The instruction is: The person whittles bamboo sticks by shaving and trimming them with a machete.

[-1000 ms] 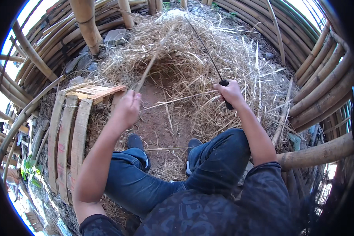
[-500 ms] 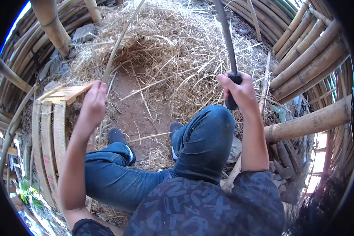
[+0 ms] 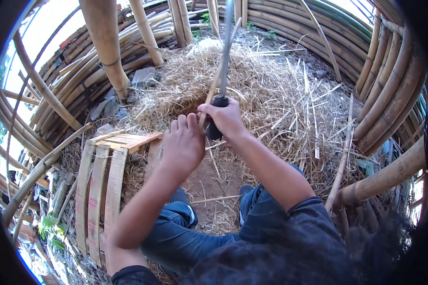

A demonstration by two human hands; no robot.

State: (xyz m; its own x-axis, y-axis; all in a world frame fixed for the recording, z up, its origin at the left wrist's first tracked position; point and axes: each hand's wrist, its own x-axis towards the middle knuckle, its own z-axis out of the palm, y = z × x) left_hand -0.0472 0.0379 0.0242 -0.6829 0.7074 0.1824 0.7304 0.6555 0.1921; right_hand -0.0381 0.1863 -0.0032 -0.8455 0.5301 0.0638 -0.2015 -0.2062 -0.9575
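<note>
In front of me, my right hand [image 3: 229,118] is wrapped round the black handle of a long-bladed knife [image 3: 224,71]. Its narrow grey blade points up and away, and the tip runs toward the top edge of the view. My left hand [image 3: 184,142] is close beside it, fingers curled at the near end of a thin bamboo strip [image 3: 212,91]. The strip rises alongside the blade and appears to meet or cross it. My right thumb lies close to the strip; whether it touches is unclear. Left fingertips partly hide the strip's lower end.
A slatted wooden crate [image 3: 99,190] stands left of my legs. Beyond my hands spreads a heap of pale shavings [image 3: 271,95]. Thick bamboo posts [image 3: 107,47] and stacked bamboo poles [image 3: 314,38] surround the spot. One pole [image 3: 383,173] juts in from the right.
My hands have come together: the right hand brought the knife leftward, beside the strip in my left hand. The view has tilted up, showing more of the stacked poles.
</note>
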